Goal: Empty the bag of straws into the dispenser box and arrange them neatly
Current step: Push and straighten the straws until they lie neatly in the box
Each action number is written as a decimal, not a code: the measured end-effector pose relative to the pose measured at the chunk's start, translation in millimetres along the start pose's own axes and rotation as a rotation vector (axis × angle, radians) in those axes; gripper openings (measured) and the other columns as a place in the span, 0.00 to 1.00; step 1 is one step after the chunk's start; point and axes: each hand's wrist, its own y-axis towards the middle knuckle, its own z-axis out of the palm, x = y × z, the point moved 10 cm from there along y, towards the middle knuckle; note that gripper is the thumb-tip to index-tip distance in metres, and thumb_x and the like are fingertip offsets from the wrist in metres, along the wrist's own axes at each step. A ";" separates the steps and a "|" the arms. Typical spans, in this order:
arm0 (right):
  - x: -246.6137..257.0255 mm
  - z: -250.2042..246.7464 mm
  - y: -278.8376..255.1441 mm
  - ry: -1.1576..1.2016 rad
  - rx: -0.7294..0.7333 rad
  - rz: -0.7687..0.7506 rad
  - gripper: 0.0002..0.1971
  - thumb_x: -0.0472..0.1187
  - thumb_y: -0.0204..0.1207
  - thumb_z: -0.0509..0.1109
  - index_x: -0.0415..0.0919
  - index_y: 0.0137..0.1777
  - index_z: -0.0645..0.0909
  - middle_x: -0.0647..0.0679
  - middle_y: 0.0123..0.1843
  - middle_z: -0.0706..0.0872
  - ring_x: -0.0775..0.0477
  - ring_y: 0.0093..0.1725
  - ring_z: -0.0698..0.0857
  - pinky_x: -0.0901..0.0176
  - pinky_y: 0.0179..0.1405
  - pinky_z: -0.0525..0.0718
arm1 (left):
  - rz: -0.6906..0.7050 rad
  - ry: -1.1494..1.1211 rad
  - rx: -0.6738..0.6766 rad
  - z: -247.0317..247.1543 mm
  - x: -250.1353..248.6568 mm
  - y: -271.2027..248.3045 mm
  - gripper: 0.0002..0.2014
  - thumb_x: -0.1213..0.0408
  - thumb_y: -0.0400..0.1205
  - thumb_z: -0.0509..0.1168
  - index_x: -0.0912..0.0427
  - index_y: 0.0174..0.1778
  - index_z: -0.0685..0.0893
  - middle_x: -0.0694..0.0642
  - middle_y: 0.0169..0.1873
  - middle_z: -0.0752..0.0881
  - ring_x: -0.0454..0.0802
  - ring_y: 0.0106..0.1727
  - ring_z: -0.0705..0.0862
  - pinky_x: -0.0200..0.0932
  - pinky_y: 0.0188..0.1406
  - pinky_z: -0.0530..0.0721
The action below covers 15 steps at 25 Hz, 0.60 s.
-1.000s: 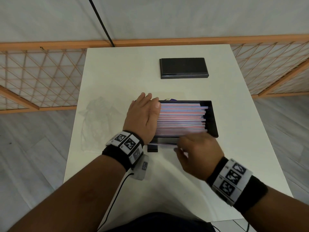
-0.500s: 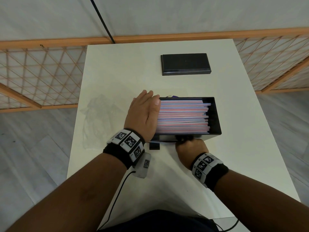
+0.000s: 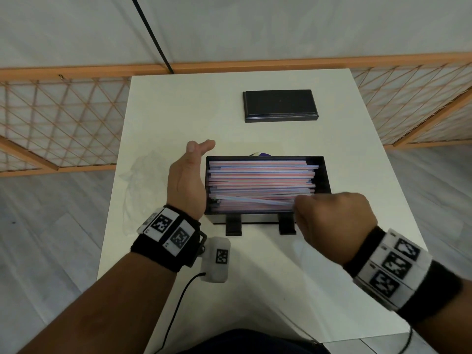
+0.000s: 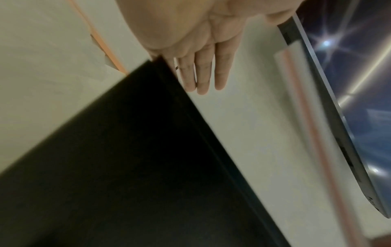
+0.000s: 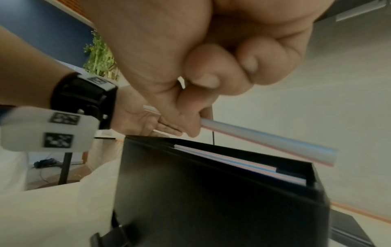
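Observation:
The black dispenser box [image 3: 322, 175] stands mid-table, filled with striped straws [image 3: 260, 180] lying lengthwise. My left hand [image 3: 187, 175] stands on edge at the box's left end, fingers straight. In the left wrist view its straight fingers [image 4: 203, 73] reach past the box's dark wall [image 4: 127, 150]. My right hand [image 3: 332, 213] is at the box's near right corner. It pinches one pale straw [image 3: 255, 200], which lies slanted over the near rows. The right wrist view shows that straw [image 5: 264, 138] sticking out of the fist above the box [image 5: 211, 200].
The box's black lid [image 3: 279, 106] lies flat at the back of the white table [image 3: 178, 111]. A crumpled clear plastic bag [image 3: 143, 185] sits left of the box. Orange lattice fencing [image 3: 58, 118] runs behind and beside the table.
My left hand lifted off the straws and now stands on edge beside the box's left end. My right hand rose from the box's front, bringing a straw over the pile.

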 end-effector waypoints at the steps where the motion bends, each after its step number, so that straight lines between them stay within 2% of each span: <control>1: 2.5 2.2 10.1 0.000 0.025 -0.011 0.20 0.33 0.47 0.80 0.45 0.24 0.68 0.48 0.18 0.75 0.40 0.13 0.73 0.64 0.23 0.60 | -0.011 0.015 0.008 4.4 0.3 -0.5 0.32 0.41 0.88 0.41 0.52 0.72 0.84 0.45 0.72 0.81 0.40 0.78 0.73 0.42 0.83 0.63; 3: 10.7 8.5 26.6 0.024 0.031 -0.032 0.17 0.37 0.49 0.79 0.44 0.25 0.70 0.47 0.20 0.77 0.40 0.18 0.76 0.62 0.21 0.69 | -0.026 0.070 0.031 14.6 3.1 -2.1 0.34 0.37 0.87 0.41 0.52 0.74 0.82 0.44 0.73 0.80 0.41 0.77 0.74 0.38 0.80 0.65; 4: 14.1 11.5 32.4 0.066 0.021 -0.030 0.12 0.42 0.56 0.77 0.43 0.27 0.74 0.46 0.24 0.79 0.38 0.23 0.79 0.57 0.24 0.76 | -0.022 0.099 0.043 19.3 5.3 -3.6 0.38 0.33 0.83 0.41 0.52 0.74 0.82 0.44 0.73 0.80 0.41 0.77 0.74 0.38 0.80 0.65; 5: 15.6 15.7 37.8 0.106 0.009 -0.017 0.11 0.49 0.64 0.72 0.42 0.31 0.78 0.45 0.30 0.81 0.37 0.31 0.80 0.51 0.31 0.81 | -0.013 0.127 0.047 22.0 6.7 -4.9 0.41 0.30 0.80 0.41 0.52 0.75 0.82 0.44 0.74 0.80 0.39 0.78 0.74 0.35 0.81 0.64; 7: 21.2 32.7 45.1 0.141 0.079 0.001 0.25 0.64 0.72 0.60 0.42 0.50 0.82 0.45 0.49 0.84 0.36 0.51 0.80 0.43 0.50 0.81 | -0.004 0.166 0.032 22.4 9.4 -5.8 0.43 0.29 0.77 0.40 0.52 0.75 0.81 0.41 0.72 0.79 0.35 0.76 0.72 0.24 0.76 0.61; 8: 24.0 42.9 46.7 0.147 0.131 0.004 0.32 0.69 0.73 0.55 0.43 0.62 0.79 0.46 0.60 0.81 0.37 0.62 0.77 0.41 0.59 0.77 | -0.004 0.177 0.021 22.0 10.0 -5.9 0.42 0.29 0.78 0.40 0.51 0.74 0.81 0.40 0.71 0.79 0.35 0.77 0.72 0.23 0.75 0.60; 9: 27.6 51.4 47.1 0.156 0.183 -0.001 0.38 0.72 0.73 0.52 0.44 0.70 0.74 0.46 0.69 0.77 0.38 0.70 0.73 0.39 0.66 0.73 | 0.001 0.189 0.011 21.5 9.1 -5.9 0.42 0.30 0.78 0.40 0.51 0.74 0.81 0.41 0.71 0.79 0.37 0.78 0.71 0.27 0.78 0.61; 10: 32.0 56.5 46.5 0.160 0.229 -0.005 0.41 0.75 0.73 0.49 0.44 0.75 0.70 0.46 0.73 0.74 0.39 0.74 0.70 0.38 0.69 0.71 | 0.014 0.204 0.007 21.2 7.9 -6.0 0.41 0.31 0.79 0.40 0.52 0.74 0.81 0.42 0.72 0.79 0.39 0.79 0.71 0.33 0.80 0.61; 13: 40.2 56.8 43.7 0.139 0.241 -0.023 0.41 0.76 0.73 0.47 0.47 0.74 0.70 0.49 0.72 0.75 0.42 0.71 0.71 0.41 0.67 0.69 | 0.039 0.257 0.010 22.4 5.4 -7.5 0.38 0.36 0.83 0.41 0.55 0.74 0.82 0.45 0.74 0.79 0.44 0.81 0.72 0.44 0.85 0.63; 15: 37.3 57.1 45.2 0.160 0.243 -0.006 0.45 0.77 0.73 0.45 0.45 0.80 0.64 0.47 0.81 0.67 0.39 0.80 0.63 0.36 0.75 0.64 | 0.038 0.281 0.009 23.9 6.9 -7.3 0.36 0.39 0.85 0.42 0.58 0.76 0.81 0.51 0.77 0.78 0.46 0.82 0.71 0.50 0.86 0.63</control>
